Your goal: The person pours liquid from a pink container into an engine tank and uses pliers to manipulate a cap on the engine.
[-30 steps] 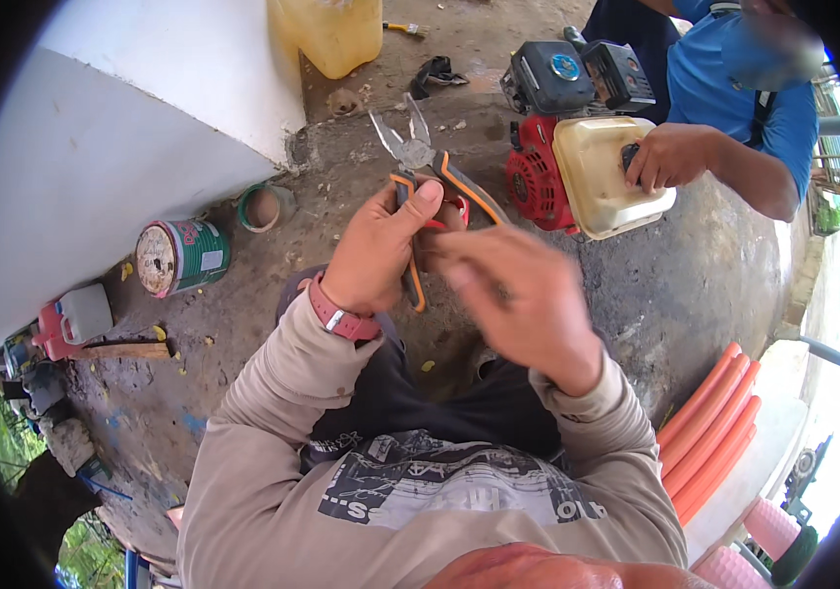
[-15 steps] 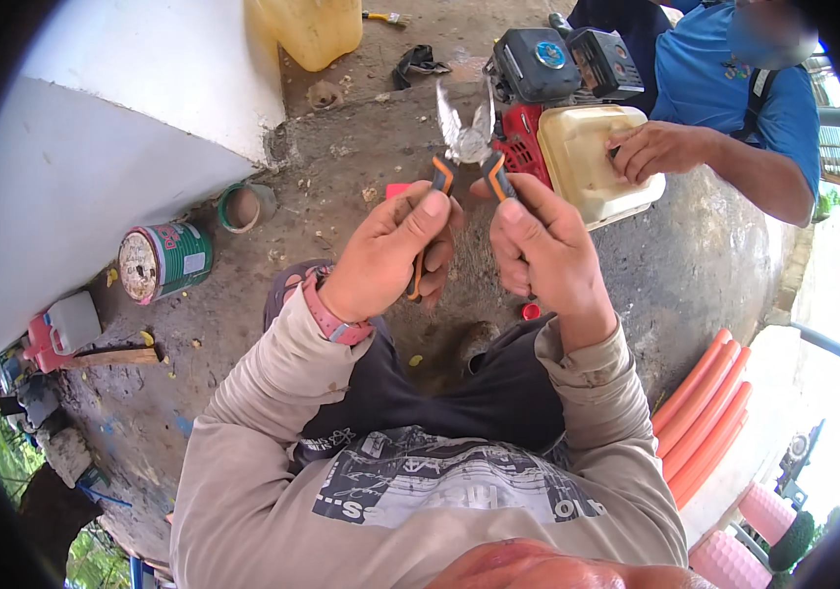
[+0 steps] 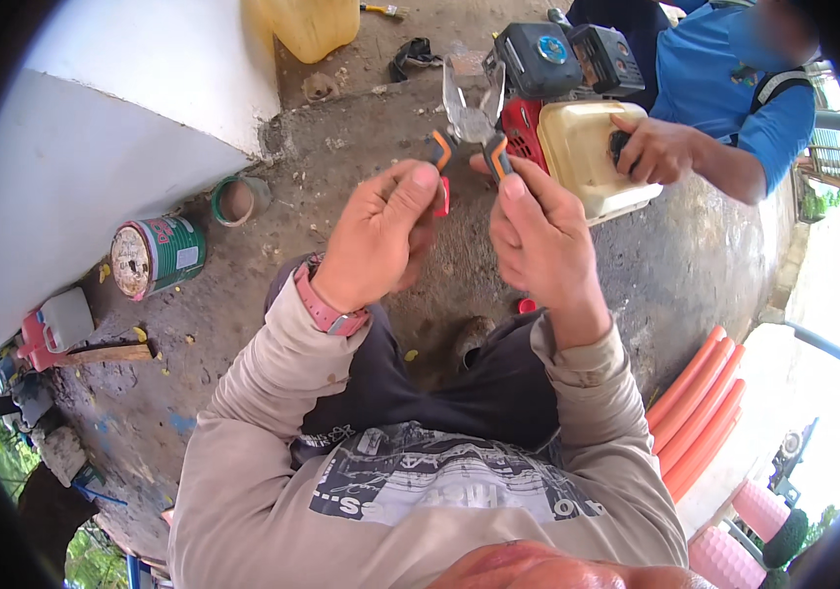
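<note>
A pair of pliers (image 3: 472,124) with black-and-orange handles is spread wide before me, its metal jaws pointing away. My left hand (image 3: 380,236) is closed round the left handle, thumb on top. The right handle is in the closed fingers of my right hand (image 3: 542,231). Just beyond my right hand stands a small engine with a cream fuel tank (image 3: 577,147), a red housing (image 3: 523,133) and a black box-shaped cover (image 3: 536,59). A co-worker's hand (image 3: 663,149) is on a black cap (image 3: 620,140) at the tank's top.
A green paint can (image 3: 179,253) and a small green-rimmed pot (image 3: 240,201) stand at left by the white wall (image 3: 135,128). A yellow jerrycan (image 3: 314,29) is at the far side. Orange pipes (image 3: 700,412) lie at right. A red cap (image 3: 527,306) rests on the concrete floor.
The pliers remain spread in both my hands and have turned slightly. The co-worker's hand has shifted on the tank, and the black cap under its fingers now shows more.
</note>
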Available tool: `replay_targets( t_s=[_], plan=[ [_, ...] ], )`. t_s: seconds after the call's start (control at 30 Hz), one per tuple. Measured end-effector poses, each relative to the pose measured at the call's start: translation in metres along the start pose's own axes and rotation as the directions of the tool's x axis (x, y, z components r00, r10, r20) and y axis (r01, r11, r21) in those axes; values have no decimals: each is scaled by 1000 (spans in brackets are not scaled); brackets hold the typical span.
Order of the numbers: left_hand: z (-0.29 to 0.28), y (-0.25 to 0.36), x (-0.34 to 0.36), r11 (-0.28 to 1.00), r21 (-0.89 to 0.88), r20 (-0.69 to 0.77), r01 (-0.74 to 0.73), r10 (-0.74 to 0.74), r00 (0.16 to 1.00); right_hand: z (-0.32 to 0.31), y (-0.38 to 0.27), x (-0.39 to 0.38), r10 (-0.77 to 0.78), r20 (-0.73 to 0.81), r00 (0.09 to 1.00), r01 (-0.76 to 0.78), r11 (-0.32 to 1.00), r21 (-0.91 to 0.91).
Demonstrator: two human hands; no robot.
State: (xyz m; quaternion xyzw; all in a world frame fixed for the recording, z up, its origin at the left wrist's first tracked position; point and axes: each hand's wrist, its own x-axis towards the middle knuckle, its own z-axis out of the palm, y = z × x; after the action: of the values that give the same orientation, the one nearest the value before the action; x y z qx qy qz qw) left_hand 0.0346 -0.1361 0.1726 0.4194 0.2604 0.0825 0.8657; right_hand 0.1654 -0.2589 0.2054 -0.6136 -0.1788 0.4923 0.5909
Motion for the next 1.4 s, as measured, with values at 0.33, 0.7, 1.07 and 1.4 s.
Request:
replay_targets(
  t_s=[0.33, 0.7, 1.07, 1.4],
  plan=[
    [-3, 9, -7, 998, 58, 75, 17, -21, 997, -4, -9, -3, 29, 73, 997, -26, 998, -49],
    [-8, 4, -3, 1000, 0, 57, -21, 21, 998, 3, -8, 0, 30, 65, 997, -32, 999, 38],
    [-1, 9, -2, 993, 116, 76, -5, -3, 997, -13, -15, 3, 106, 201, 974, -95, 994, -62],
    [-5, 1, 10, 999, -42, 89, 11, -7, 996, -12, -9, 9, 41, 168, 985, -49, 998, 44]
  ],
)
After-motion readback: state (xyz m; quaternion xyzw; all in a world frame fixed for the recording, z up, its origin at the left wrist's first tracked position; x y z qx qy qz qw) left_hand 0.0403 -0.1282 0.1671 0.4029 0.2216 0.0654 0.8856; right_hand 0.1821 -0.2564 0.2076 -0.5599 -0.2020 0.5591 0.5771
